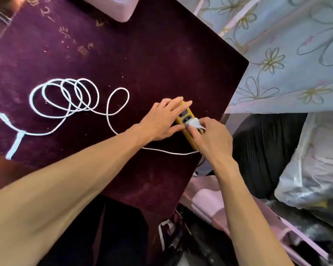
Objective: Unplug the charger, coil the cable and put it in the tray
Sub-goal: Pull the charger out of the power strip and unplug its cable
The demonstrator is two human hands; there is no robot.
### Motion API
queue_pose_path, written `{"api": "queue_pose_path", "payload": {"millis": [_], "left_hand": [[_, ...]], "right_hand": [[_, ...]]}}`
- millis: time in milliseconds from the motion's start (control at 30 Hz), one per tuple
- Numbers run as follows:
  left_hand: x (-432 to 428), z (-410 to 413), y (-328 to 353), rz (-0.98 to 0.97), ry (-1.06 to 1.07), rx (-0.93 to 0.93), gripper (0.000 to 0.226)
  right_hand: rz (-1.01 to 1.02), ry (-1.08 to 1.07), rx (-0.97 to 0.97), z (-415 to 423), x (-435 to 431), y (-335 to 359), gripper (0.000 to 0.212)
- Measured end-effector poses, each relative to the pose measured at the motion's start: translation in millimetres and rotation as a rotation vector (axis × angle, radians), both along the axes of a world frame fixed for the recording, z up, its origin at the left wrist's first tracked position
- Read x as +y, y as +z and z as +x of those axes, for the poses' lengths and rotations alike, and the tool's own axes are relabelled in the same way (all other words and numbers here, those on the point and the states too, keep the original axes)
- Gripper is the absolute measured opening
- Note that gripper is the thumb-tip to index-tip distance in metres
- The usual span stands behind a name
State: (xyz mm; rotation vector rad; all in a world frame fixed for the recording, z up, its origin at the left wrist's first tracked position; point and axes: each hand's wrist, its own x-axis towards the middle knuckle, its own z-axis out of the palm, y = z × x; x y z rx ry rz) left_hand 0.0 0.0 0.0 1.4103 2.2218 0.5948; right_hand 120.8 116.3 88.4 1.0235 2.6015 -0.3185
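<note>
Charger [194, 123] is a small white plug sitting in a socket of a yellow power strip [186, 121], over near the right edge of the table [152, 54], so it's plugged in at this point as far as I can see. Right hand [210, 139] is pinched onto it, thumb and fingertips closed around the white body from the near side. Left hand [161, 120] is laid flat and spread out across the strip, fingers fanned over its far end and palm pressing down on the left side of it, not gripping anything really, more like pinning it in place. From the plug the white cable [108, 116] runs back under the right wrist, along the near part of the tabletop, passes under the left forearm, then curls up into one single loop and a bunch of loose overlapping loops further left. Past those it trails down toward the left edge, where a white strap [15, 144] hangs off it and the connector end [2, 116] points up and left. Table surface is a dark purplish red, scuffed and dusty. At the top edge there's a pale pink tray [115, 8], only partly in view, well apart from the cable. Off to the right is a light blue cloth with flower outlines [286, 54].
</note>
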Motion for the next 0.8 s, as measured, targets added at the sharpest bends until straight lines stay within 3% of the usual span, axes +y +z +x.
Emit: {"api": "queue_pose_path", "payload": {"millis": [133,267,667,800], "left_hand": [[2,-10,-18,0.012,0.052,-0.088,0.077],[3,-11,-32,0.098,0.079,-0.195,0.077],[-1,-9,-44,0.184,0.107,-0.202,0.077],[-2,-8,-45,0.186,0.103,-0.197,0.077]], "right_hand": [[0.045,0.025,0.016,-2,4,-7,0.038],[0.042,0.106,-0.104,-10,14,-12,0.044],[0.101,0.428,-0.493,-53,23,-18,0.063],[0.085,0.465,-0.574,-64,24,-20,0.056]]}}
